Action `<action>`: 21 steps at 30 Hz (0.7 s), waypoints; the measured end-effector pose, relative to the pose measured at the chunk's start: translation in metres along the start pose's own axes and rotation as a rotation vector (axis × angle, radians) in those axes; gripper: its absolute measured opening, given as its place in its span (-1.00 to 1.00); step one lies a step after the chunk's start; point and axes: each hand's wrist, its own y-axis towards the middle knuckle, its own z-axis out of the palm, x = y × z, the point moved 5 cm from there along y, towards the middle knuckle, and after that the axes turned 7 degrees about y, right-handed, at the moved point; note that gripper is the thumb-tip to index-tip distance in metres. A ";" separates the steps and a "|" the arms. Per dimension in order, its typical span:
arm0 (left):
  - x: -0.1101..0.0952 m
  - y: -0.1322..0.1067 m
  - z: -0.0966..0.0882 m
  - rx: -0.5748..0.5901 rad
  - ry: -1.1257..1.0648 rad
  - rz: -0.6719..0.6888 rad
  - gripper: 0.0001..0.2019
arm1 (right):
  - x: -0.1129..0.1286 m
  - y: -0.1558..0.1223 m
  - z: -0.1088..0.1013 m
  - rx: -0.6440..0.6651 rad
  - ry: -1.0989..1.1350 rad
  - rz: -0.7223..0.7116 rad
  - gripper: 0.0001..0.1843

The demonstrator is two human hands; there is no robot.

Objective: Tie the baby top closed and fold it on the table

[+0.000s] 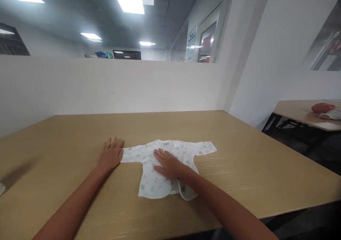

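A small white baby shirt (149, 183) with a pale green print lies spread flat on the wooden table (239, 161), sleeves out to both sides, collar toward the far wall. My right hand (167, 163) rests palm down on the middle of the shirt, fingers apart. My left hand (112, 153) lies flat on the table at the tip of the left sleeve, touching its end. Neither hand grips anything.
A white partition wall (106, 87) runs along the table's far edge. To the right stands a second table (298, 113) with a doll-like figure (323, 110) on it. A dark gap separates the two tables.
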 end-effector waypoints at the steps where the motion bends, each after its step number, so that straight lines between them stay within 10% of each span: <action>1: -0.001 0.000 -0.009 -0.086 0.020 -0.006 -0.39 | 0.000 0.001 0.000 0.001 0.004 0.000 -0.19; 5: -0.023 -0.002 -0.033 -0.216 -0.159 -0.002 -0.40 | 0.001 0.002 0.000 0.003 0.015 0.003 -0.22; 15: -0.074 -0.019 -0.010 0.148 -0.242 0.133 -0.26 | 0.005 0.004 0.000 -0.014 -0.017 0.016 -0.23; 21: -0.083 -0.022 -0.036 -0.028 -0.281 0.235 -0.32 | 0.006 0.001 -0.002 -0.079 0.014 -0.006 -0.26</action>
